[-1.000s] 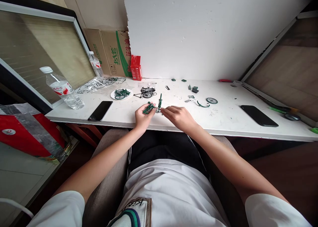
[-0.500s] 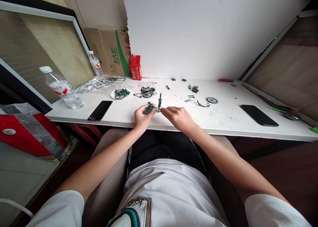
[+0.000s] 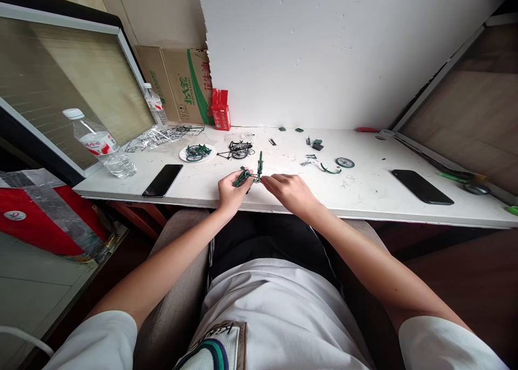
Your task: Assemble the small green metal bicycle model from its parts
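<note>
Near the front edge of the white table, my left hand is closed on a small green bicycle model, whose thin green part stands upright between the hands. My right hand has its fingers pressed together at the model's right side, on a small piece hidden by the fingertips. Behind my left hand lie black bicycle parts and a white plate with green parts. Toward the right are a loose spoked wheel and a curved green part.
A phone lies at the left and another black phone at the right. Two water bottles, a red box and a cardboard box stand at the back left. Small green pieces lie right of centre.
The view has shifted very slightly. A small dark end of the model now shows below the fingers of my left hand; both hands stay nearly in place.
</note>
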The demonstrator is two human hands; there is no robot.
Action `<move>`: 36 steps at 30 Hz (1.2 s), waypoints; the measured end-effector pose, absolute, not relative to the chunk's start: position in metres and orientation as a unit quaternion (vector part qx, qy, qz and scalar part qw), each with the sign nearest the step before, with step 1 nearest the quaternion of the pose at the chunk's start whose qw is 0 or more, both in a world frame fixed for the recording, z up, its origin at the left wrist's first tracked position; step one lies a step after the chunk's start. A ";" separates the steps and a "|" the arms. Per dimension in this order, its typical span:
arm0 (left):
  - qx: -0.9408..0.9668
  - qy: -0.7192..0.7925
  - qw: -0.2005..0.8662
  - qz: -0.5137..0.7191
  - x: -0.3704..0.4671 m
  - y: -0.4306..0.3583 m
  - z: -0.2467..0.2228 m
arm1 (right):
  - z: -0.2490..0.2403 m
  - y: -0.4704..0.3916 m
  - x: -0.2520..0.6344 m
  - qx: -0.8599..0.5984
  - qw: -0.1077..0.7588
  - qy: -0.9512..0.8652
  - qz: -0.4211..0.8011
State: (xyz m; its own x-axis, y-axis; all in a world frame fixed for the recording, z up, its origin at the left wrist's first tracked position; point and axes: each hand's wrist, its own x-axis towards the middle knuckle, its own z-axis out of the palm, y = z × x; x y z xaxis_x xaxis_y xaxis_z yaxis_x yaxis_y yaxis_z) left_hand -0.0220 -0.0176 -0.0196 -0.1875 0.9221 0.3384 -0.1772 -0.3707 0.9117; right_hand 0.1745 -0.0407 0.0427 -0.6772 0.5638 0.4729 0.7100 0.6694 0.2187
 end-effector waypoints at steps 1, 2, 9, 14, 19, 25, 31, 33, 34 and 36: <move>0.487 0.381 0.411 0.669 -0.022 -0.018 -0.019 | 0.042 -0.041 0.174 -0.357 0.189 -0.894 -0.194; 0.486 0.380 0.413 0.670 -0.022 -0.018 -0.019 | 0.042 -0.040 0.174 -0.357 0.193 -0.893 -0.193; 0.452 0.370 0.454 0.673 -0.021 -0.014 -0.016 | 0.043 -0.031 0.177 -0.352 0.300 -0.870 -0.174; 0.459 0.363 0.454 0.672 -0.022 -0.012 -0.018 | 0.032 -0.008 0.192 -0.404 0.387 -0.819 -0.126; 0.437 0.347 0.480 0.677 -0.025 -0.008 -0.018 | 0.013 0.016 0.210 -0.500 0.361 -0.780 -0.105; 0.383 0.336 0.522 0.684 -0.024 -0.009 -0.010 | 0.006 0.022 0.215 -0.530 0.293 -0.791 -0.085; 0.379 0.353 0.522 0.677 -0.025 -0.010 -0.009 | 0.001 0.024 0.213 -0.540 0.256 -0.799 -0.067; 0.385 0.353 0.521 0.675 -0.025 -0.010 -0.010 | 0.002 0.023 0.210 -0.538 0.268 -0.796 -0.070; 0.385 0.353 0.521 0.675 -0.025 -0.010 -0.010 | 0.003 0.021 0.209 -0.531 0.283 -0.796 -0.071; 0.382 0.353 0.521 0.677 -0.025 -0.010 -0.010 | 0.008 0.016 0.204 -0.506 0.322 -0.797 -0.061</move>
